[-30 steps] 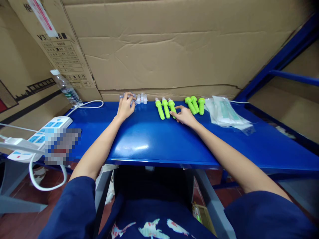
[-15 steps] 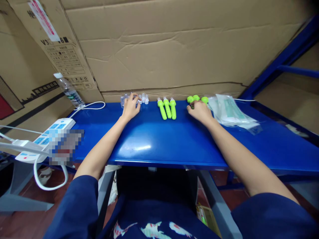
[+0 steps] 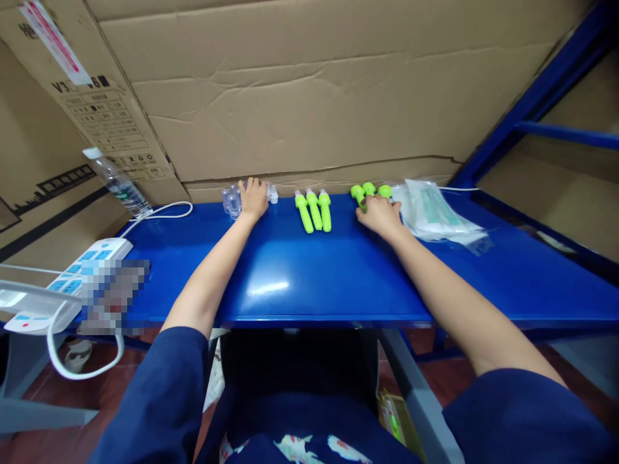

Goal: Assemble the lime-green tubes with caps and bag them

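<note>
My left hand (image 3: pixel 254 198) is at the back of the blue table, its fingers curled down among small clear plastic caps (image 3: pixel 233 201) and a white-bottomed cap (image 3: pixel 273 194). The fingertips and whatever lies under them are hidden. Side by side between my hands lie three bright green pen-like bodies with clear tips (image 3: pixel 313 211). My right hand (image 3: pixel 381 216) bends its fingers over the lower end of a green plastic piece with a round head (image 3: pixel 357 193). More round green heads (image 3: pixel 385 191) show just behind that hand.
Clear plastic bags with pale green contents (image 3: pixel 438 209) lie right of my right hand. A water bottle (image 3: pixel 117 182), a power strip (image 3: pixel 72 283) with white cables and a blurred flat object (image 3: pixel 116 296) occupy the left. Cardboard (image 3: pixel 314 96) walls the back; a blue frame (image 3: pixel 522 96) stands right.
My left hand has turned palm down and its fingers have drawn in over the caps. My right hand's fingers have come further over the green piece. The whole view has shifted slightly.
</note>
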`<state>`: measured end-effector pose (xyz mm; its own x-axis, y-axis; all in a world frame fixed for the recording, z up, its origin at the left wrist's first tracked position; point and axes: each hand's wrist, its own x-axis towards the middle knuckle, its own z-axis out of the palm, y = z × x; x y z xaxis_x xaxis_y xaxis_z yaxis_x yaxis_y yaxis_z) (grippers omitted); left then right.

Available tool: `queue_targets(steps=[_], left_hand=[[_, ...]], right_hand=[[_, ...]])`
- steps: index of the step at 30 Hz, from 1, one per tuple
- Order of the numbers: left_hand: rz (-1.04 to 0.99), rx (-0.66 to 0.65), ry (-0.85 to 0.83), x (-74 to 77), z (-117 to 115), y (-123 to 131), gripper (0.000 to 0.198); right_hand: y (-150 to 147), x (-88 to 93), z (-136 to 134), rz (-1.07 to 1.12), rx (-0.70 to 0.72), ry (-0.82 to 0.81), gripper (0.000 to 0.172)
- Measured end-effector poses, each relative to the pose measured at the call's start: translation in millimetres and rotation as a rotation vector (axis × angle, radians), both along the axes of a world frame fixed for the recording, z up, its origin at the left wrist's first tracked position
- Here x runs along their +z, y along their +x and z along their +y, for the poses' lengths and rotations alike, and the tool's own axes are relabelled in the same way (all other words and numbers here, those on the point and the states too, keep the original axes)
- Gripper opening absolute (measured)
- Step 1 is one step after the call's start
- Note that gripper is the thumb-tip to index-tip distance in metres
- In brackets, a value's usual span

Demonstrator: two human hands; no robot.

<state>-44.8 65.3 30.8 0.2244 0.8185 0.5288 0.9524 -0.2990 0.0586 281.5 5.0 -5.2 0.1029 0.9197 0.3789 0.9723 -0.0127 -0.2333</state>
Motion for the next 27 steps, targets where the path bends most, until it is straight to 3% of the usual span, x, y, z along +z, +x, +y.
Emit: queue_targets(steps=[5,12,15,20,23,27], left_hand=[[0.036,-0.025,-0.016,3.5,-3.1,-3.5,0.041],[0.027,-0.117,0.051,4.2,-4.0,-16.2,0.032],[0.01,-0.141,0.075,7.3,-13.5,-20.0,0.024],[0.064,-0.167,0.109,10.0,-35.2,-20.1,0.033],[0.048,-0.197,0.108,4.8,-41.4,-17.6,0.036],[-0.045,-0.274,0.122,-9.1,-41.4,-13.2,0.037]], right_hand=[[-4.8,5.8,-5.6,0.019,0.026,-0.015,0.023],[-16.4,15.7,-15.5,0.016,-0.006,-0.09,0.026],[-21.6,20.6,-21.2,-0.01,-0.028,-0.133,0.031],[-30.1,29.1,-31.9,-0.071,-0.025,-0.218,0.041],[-30.1,25.4,-29.9,-0.065,-0.045,-0.233,0.049],[-22.7,5.5,-10.8,-0.014,-0.035,-0.168,0.072]])
